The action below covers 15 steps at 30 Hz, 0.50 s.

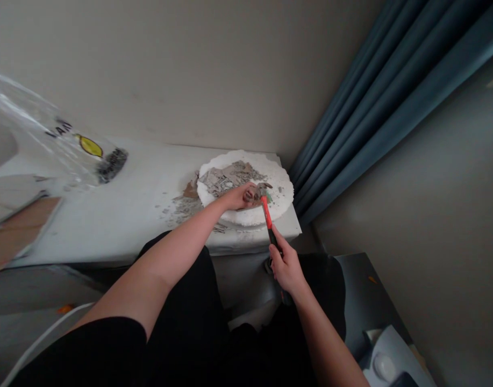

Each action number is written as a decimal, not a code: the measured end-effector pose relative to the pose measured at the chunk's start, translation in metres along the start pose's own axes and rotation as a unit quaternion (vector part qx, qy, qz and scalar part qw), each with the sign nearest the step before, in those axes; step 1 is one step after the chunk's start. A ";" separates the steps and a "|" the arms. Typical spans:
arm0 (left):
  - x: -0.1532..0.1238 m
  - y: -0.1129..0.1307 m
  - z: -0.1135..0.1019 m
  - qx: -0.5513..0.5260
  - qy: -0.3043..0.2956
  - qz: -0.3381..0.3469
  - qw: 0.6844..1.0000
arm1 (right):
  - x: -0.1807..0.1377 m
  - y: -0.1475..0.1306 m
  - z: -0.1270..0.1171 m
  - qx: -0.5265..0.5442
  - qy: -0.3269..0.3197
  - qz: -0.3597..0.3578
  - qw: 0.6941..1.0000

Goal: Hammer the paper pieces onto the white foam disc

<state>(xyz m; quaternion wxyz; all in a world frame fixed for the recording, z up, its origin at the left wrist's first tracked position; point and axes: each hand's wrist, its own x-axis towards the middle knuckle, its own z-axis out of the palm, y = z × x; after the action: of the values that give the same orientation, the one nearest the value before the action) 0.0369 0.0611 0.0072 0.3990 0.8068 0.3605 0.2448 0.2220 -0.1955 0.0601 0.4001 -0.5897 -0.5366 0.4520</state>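
My right hand [286, 264] is wrapped round the black grip of a hammer [266, 214] with a red and black handle. The hammer's metal head lies right beside my left hand [238, 197], over a white round board [281, 180] with a scalloped edge. The fingers of my left hand are curled on the board; what they hold is too small and hidden to name. Grey crumbled rubble [226, 177] covers the board's left and back part. A small greenish patch shows beside the hammer head.
The board stands on a white-covered table [121, 215] against a wall, with more crumbs left of it. A clear plastic bag [72, 142] and a cardboard piece [24, 231] lie at left. A blue curtain [363, 102] hangs at right, above a dark surface [357, 290].
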 end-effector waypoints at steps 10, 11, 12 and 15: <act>-0.004 0.009 -0.008 0.150 0.094 -0.030 0.984 | 0.004 0.008 0.008 -0.022 0.012 -0.028 0.999; -0.003 0.009 -0.007 0.156 0.096 -0.030 0.983 | 0.003 0.008 0.008 -0.024 0.015 -0.030 0.999; -0.003 0.009 -0.007 0.160 0.096 -0.029 0.982 | 0.003 0.008 0.008 -0.028 0.018 -0.033 0.999; -0.002 0.005 -0.006 0.167 0.093 -0.029 0.981 | 0.003 0.006 0.006 -0.052 0.021 -0.044 0.997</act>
<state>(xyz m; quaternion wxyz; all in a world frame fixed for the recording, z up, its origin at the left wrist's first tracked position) 0.0339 0.0600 0.0146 0.2306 0.8249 0.4549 0.2437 0.2182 -0.1931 0.0521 0.3994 -0.5949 -0.5761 0.3933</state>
